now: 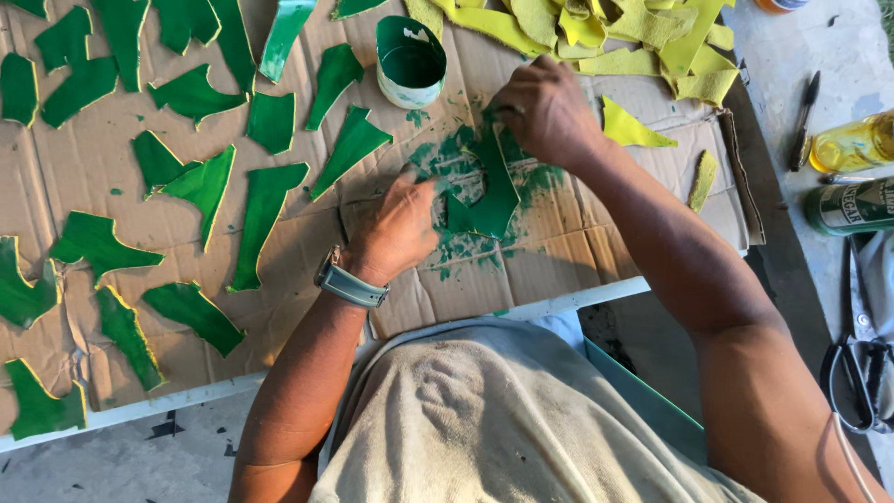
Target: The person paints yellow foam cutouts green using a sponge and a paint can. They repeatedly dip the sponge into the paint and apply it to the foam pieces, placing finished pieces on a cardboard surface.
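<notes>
A green-painted cut-out piece (492,191) lies on the paint-smeared cardboard (577,251) in front of me. My left hand (399,226), with a grey watch on the wrist, presses down on the piece's left edge. My right hand (545,112) is closed above the piece's top end, fingers curled around something small that I cannot make out. A can of green paint (410,61) stands just beyond the two hands.
Several green painted pieces (200,182) lie spread over the cardboard to the left. A heap of yellow pieces (615,33) sits at the back right. On the right are a pen (804,121), a yellow bottle (852,142), a green can (852,205) and scissors (861,373).
</notes>
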